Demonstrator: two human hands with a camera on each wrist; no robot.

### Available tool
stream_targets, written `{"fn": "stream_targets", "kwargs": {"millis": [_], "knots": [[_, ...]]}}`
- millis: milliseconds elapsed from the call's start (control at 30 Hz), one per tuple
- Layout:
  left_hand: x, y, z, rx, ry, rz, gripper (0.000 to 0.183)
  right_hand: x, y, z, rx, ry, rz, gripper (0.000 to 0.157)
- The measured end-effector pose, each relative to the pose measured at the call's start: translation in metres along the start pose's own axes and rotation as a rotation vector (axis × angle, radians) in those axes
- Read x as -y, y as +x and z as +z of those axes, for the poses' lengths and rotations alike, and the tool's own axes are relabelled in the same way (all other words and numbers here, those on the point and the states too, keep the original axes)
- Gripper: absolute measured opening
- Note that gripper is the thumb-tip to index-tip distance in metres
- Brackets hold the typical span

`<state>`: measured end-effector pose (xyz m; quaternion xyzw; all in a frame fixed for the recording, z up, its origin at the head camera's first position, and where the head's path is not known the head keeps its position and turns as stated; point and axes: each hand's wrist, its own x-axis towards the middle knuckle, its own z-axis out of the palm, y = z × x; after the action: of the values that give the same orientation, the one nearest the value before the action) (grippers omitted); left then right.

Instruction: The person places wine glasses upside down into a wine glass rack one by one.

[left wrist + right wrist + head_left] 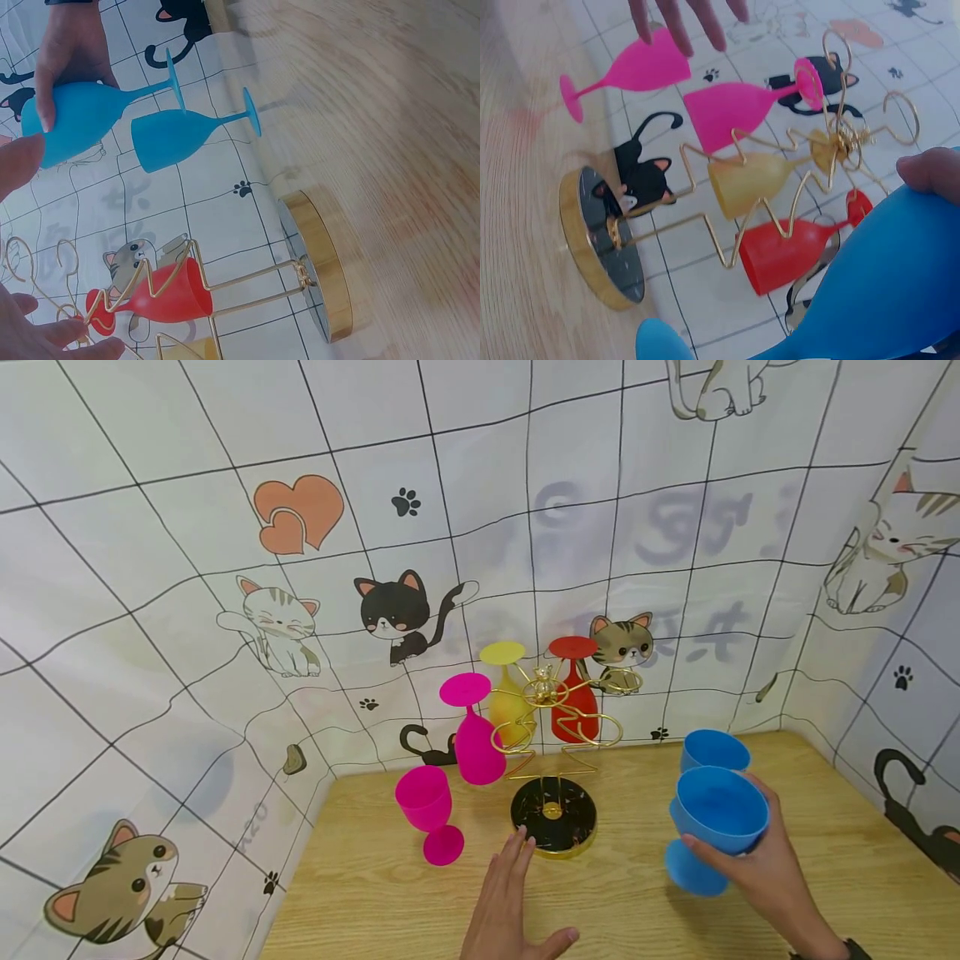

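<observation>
My right hand (772, 868) grips a blue goblet (722, 806) by its bowl, upright, the thumb on the near side. Just behind it is a second blue goblet (169, 139), partly hidden in the head view. My left hand (510, 902) is held with fingers extended, holding nothing, in front of the black round base (553, 814) of a gold wire glass rack (551, 760). Upside down on the rack hang a magenta goblet (480, 747), a yellow goblet (510, 710) and a red goblet (574, 706).
Another magenta goblet (424, 797) stands upright on the wooden table (375, 910), left of the rack. Behind and at both sides, a white gridded sheet (487, 552) with cartoon cats borders the table.
</observation>
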<state>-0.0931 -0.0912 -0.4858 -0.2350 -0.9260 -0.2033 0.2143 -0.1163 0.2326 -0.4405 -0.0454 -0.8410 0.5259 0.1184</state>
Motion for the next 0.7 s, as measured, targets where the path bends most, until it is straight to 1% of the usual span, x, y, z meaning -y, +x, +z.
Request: {"fn": "stream_targets", "kwargs": {"millis": [167,333,433,567,700], "knots": [[-0.006,0.003,-0.003,0.010,-0.120,-0.033,0.103,0.012,-0.007,0.010,0.054,0.007,-0.024,0.110],[-0.014,0.006,-0.008,0.098,-0.234,-0.151,0.103,0.023,-0.014,0.024,0.108,0.048,-0.079,0.104],[-0.019,0.008,-0.012,0.171,-0.315,-0.245,0.105,0.028,-0.017,0.033,0.137,0.078,-0.115,0.102],[-0.024,0.010,-0.013,0.218,-0.391,-0.324,0.106,0.037,-0.022,0.044,0.169,0.107,-0.128,0.101],[-0.027,0.011,-0.011,0.223,-0.437,-0.367,0.107,0.044,-0.027,0.053,0.209,0.130,-0.093,0.100]]}}
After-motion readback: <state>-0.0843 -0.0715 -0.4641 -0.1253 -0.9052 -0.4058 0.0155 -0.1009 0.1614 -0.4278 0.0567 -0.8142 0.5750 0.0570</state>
